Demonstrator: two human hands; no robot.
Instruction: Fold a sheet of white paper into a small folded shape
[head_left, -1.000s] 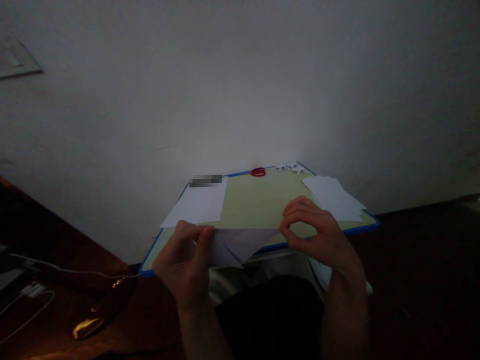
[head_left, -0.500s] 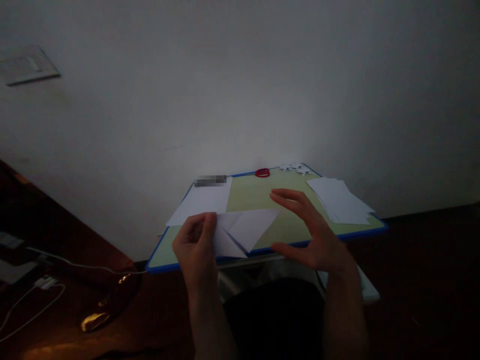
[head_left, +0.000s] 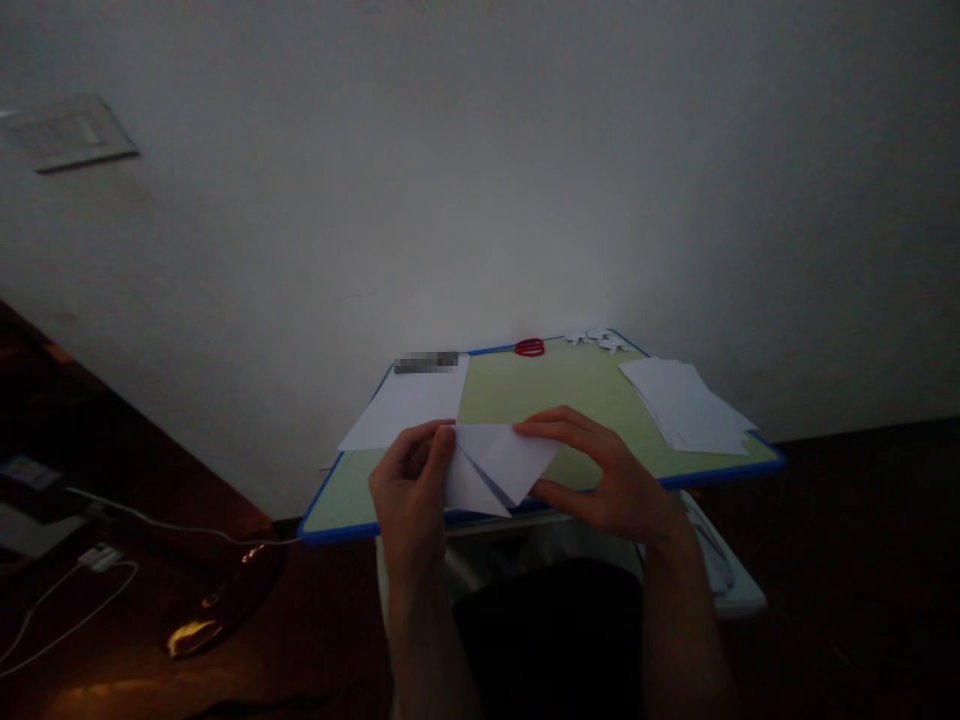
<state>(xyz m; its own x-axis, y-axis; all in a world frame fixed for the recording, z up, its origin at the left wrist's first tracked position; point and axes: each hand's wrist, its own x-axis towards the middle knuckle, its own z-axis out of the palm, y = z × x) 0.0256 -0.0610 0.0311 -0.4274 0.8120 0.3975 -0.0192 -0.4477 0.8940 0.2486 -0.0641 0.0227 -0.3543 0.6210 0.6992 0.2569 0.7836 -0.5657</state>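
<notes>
I hold a folded white paper, triangular with its point down, above the near edge of a small green table with a blue rim. My left hand pinches the paper's left corner between thumb and fingers. My right hand grips the right side, fingers along the top edge and thumb underneath. The light is dim.
A white sheet lies at the table's left, a stack of white sheets at its right. Red rubber bands and small paper cut-outs sit at the far edge by the wall. White cables run over the dark floor at left.
A second ago both hands pinched the paper. Half a second ago my right hand was open and off it. Now it grips the right side again. The view shifted slightly.
</notes>
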